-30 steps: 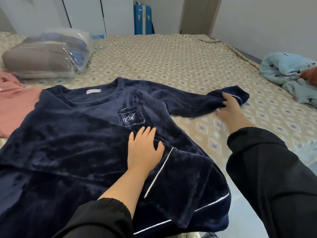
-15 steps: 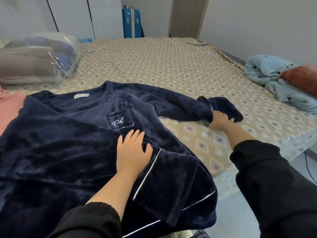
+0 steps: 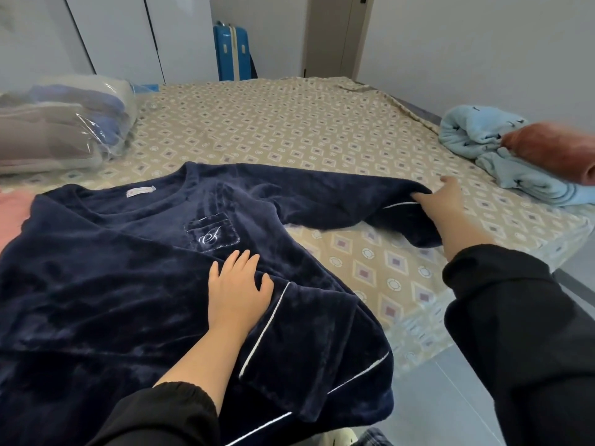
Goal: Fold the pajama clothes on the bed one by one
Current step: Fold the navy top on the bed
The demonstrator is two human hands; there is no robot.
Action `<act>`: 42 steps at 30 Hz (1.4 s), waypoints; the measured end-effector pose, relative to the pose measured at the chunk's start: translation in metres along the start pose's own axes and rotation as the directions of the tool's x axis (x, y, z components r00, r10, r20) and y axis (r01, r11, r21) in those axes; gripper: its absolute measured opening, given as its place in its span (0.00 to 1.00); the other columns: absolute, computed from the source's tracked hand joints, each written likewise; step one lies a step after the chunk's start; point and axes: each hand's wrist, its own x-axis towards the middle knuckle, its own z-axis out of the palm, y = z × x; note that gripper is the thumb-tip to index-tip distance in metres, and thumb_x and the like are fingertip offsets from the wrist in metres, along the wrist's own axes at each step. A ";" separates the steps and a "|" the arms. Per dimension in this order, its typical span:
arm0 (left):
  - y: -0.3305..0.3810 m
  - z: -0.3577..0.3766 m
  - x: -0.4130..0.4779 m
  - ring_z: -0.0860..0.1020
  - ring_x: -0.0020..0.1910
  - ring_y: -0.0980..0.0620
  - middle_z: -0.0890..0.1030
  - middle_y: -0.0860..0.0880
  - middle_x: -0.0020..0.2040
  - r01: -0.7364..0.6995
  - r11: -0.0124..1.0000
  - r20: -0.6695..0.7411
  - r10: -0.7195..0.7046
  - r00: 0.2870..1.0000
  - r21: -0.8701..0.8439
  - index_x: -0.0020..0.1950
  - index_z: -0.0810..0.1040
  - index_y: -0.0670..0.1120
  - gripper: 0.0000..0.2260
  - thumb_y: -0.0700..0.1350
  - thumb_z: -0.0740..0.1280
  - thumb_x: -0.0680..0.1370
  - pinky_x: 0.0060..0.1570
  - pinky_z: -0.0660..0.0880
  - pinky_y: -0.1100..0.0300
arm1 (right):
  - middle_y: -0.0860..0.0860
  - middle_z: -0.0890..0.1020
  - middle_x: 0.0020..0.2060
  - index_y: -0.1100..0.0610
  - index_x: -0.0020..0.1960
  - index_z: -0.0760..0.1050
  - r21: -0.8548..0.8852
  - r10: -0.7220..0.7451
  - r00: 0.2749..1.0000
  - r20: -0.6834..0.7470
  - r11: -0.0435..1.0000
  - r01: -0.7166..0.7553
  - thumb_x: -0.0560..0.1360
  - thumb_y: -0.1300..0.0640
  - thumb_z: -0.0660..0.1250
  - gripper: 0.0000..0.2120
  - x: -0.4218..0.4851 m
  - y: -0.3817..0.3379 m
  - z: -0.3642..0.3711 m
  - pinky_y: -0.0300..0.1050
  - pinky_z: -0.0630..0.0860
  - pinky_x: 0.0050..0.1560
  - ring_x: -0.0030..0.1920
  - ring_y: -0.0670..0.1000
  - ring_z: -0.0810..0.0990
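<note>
Bed (image 3: 289,123): navy pajama top (image 3: 112,284) lies front up at near left, its sleeve (image 3: 322,194) stretched right. Left hand (image 3: 238,284) presses flat below the pocket, fingers straight and spread. Right hand (image 3: 444,201) grips the cuff, fingers curled into the cloth. Step judged: sleeve fold. Next move: carry the cuff left across the chest.

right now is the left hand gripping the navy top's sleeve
No, the left hand lies flat on the front of the navy pajama top below its pocket; the right hand holds the sleeve.
</note>
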 end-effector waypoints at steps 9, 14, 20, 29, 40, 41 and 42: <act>-0.001 0.005 0.003 0.60 0.76 0.53 0.68 0.51 0.74 -0.006 1.000 -0.028 0.007 1.000 0.027 0.72 0.71 0.48 0.21 0.51 0.59 0.80 0.75 0.50 0.47 | 0.60 0.80 0.48 0.63 0.60 0.74 -0.046 0.126 0.978 0.166 0.992 -0.120 0.75 0.58 0.68 0.16 -0.015 0.040 0.028 0.47 0.74 0.41 0.46 0.60 0.79; 0.001 0.000 0.005 0.58 0.76 0.54 0.67 0.52 0.75 -0.017 1.000 0.020 0.017 1.000 0.016 0.73 0.70 0.50 0.21 0.50 0.58 0.80 0.75 0.47 0.49 | 0.59 0.79 0.54 0.60 0.61 0.71 0.204 0.036 0.999 -0.020 0.978 -0.031 0.74 0.61 0.65 0.16 -0.033 -0.021 0.027 0.45 0.73 0.43 0.55 0.59 0.79; -0.014 -0.049 0.007 0.68 0.70 0.54 0.71 0.48 0.72 0.206 0.790 0.279 -0.046 0.959 -0.578 0.68 0.75 0.46 0.18 0.36 0.62 0.79 0.68 0.57 0.65 | 0.52 0.77 0.51 0.56 0.61 0.69 0.155 -0.411 0.910 -0.056 0.897 0.415 0.72 0.64 0.62 0.17 -0.138 -0.123 0.025 0.53 0.76 0.51 0.52 0.55 0.77; -0.106 -0.146 -0.060 0.76 0.60 0.41 0.75 0.41 0.66 0.582 -0.357 0.678 -0.270 0.684 -0.730 0.69 0.69 0.44 0.21 0.55 0.54 0.83 0.56 0.72 0.44 | 0.49 0.70 0.64 0.53 0.76 0.55 0.371 -0.556 0.559 0.615 0.830 0.417 0.77 0.54 0.67 0.32 -0.304 -0.104 0.055 0.38 0.72 0.52 0.55 0.48 0.75; -0.059 -0.151 -0.103 0.79 0.42 0.48 0.80 0.45 0.46 0.499 -0.080 0.463 -0.520 0.718 -0.863 0.56 0.76 0.43 0.10 0.32 0.62 0.78 0.37 0.77 0.58 | 0.59 0.69 0.69 0.58 0.79 0.43 0.262 -0.161 0.724 0.670 0.965 -0.028 0.78 0.63 0.61 0.37 -0.335 -0.004 0.083 0.40 0.65 0.59 0.65 0.56 0.71; -0.058 -0.156 -0.106 0.79 0.43 0.48 0.80 0.45 0.45 0.464 -0.119 0.460 -0.482 0.746 -0.878 0.54 0.77 0.43 0.10 0.31 0.61 0.79 0.40 0.77 0.57 | 0.59 0.67 0.71 0.59 0.79 0.43 0.269 -0.154 0.723 0.673 0.962 -0.045 0.78 0.63 0.61 0.37 -0.333 -0.004 0.084 0.41 0.64 0.62 0.68 0.56 0.68; -0.061 -0.163 -0.110 0.80 0.45 0.47 0.81 0.45 0.46 0.432 -0.166 0.459 -0.434 0.775 -0.886 0.54 0.77 0.43 0.11 0.31 0.59 0.79 0.43 0.77 0.56 | 0.58 0.64 0.73 0.59 0.79 0.43 0.279 -0.154 0.717 0.680 0.959 -0.059 0.78 0.62 0.62 0.37 -0.332 -0.004 0.085 0.42 0.63 0.65 0.70 0.55 0.66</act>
